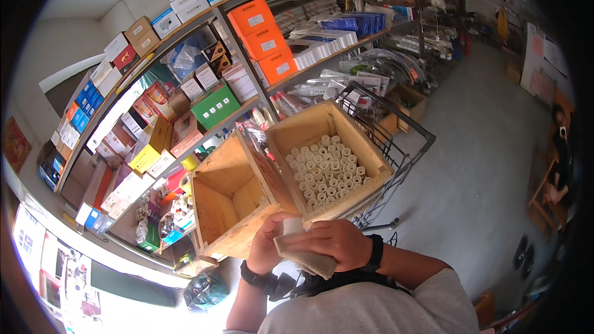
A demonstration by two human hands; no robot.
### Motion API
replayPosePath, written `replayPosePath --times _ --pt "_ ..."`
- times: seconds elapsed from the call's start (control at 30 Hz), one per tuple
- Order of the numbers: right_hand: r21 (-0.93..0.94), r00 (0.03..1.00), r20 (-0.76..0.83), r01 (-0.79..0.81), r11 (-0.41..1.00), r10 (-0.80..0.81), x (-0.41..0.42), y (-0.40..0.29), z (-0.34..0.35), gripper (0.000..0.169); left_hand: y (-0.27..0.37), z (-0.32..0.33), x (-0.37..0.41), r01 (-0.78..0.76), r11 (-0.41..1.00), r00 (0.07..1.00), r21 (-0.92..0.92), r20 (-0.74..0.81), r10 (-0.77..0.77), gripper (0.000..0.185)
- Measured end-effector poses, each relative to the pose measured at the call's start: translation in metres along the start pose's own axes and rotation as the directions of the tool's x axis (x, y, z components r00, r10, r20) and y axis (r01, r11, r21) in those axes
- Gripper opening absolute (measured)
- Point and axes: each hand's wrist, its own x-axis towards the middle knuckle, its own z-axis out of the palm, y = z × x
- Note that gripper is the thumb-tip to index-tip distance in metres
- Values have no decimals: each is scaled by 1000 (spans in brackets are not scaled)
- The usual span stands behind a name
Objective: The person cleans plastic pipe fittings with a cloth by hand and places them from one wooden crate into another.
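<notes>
My left hand (267,245) grips a small white cylindrical fitting (292,226), whose lower part is hidden by cloth and fingers. Against it my right hand (332,245) presses a folded beige cloth (306,260), its loose edge hanging below the fingers. Both hands are close together in front of my chest, just short of two wooden boxes. The right wooden box (387,177) holds many off-white ring-ended plastic fittings (325,167) standing close together. Beside it, the left wooden box (232,195) is tilted and shows bare inner boards.
A black wire cart (408,148) carries the right box. Shelving (246,48) with cartons, orange boxes (267,41) and bagged parts stands ahead and left. A tied dark plastic bag (204,291) lies on the floor at lower left. A person (560,162) sits at far right.
</notes>
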Motion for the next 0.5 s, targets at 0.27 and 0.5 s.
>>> replayPosePath --times 0.27,0.5 --pt "18 991 6 -135 991 135 13 0 -3 57 9 1 -10 -114 989 993 -91 -1 114 51" --pt "69 990 102 -99 993 92 26 -3 9 55 -3 -28 -17 -104 968 992 229 96 84 55"
